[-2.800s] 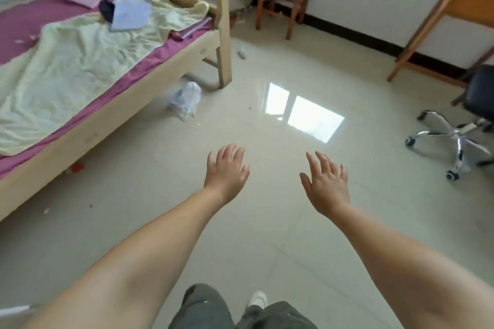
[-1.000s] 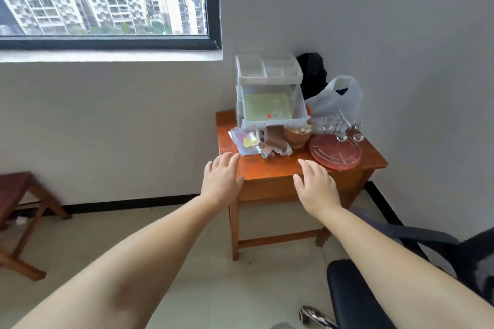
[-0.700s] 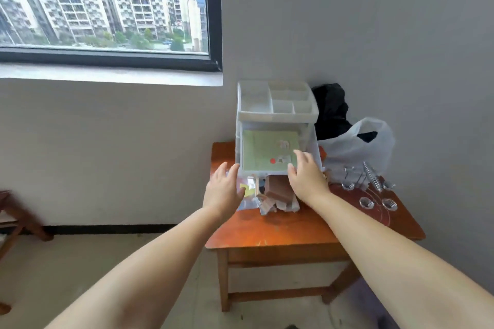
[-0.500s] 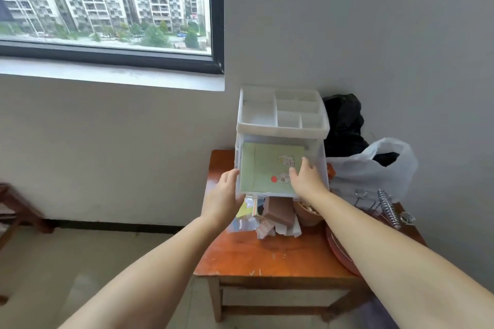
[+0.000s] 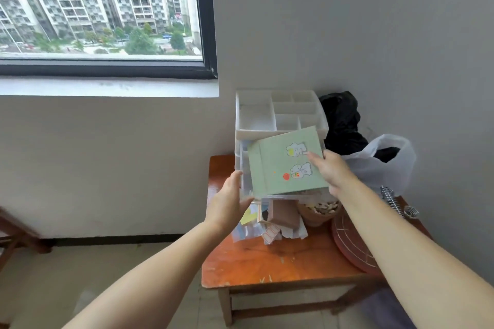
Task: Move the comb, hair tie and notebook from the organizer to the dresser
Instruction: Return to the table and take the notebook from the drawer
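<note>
A pale green notebook (image 5: 278, 165) with cartoon stickers is tilted up in front of the white plastic organizer (image 5: 256, 117), its lower edge at the organizer's open lower tier. My right hand (image 5: 331, 171) grips the notebook's right edge. At the organizer's lower left corner my left hand (image 5: 228, 201) is open, fingers apart, close below the notebook's corner. The organizer stands at the back of an orange-brown wooden table (image 5: 267, 262). I see neither comb nor hair tie.
Below the organizer lie a brown box (image 5: 284, 212), paper scraps (image 5: 270, 231) and a bowl of small pieces (image 5: 320, 209). A red round lid (image 5: 347, 240), metal springs (image 5: 393, 200), a white plastic bag (image 5: 379, 165) and a black bag (image 5: 340, 120) crowd the right side. A window is upper left.
I turned from the floor to the table and came close. My right hand took the notebook's edge and lifted it, tilted, out of the lower tier; my left hand stays open beside it.
</note>
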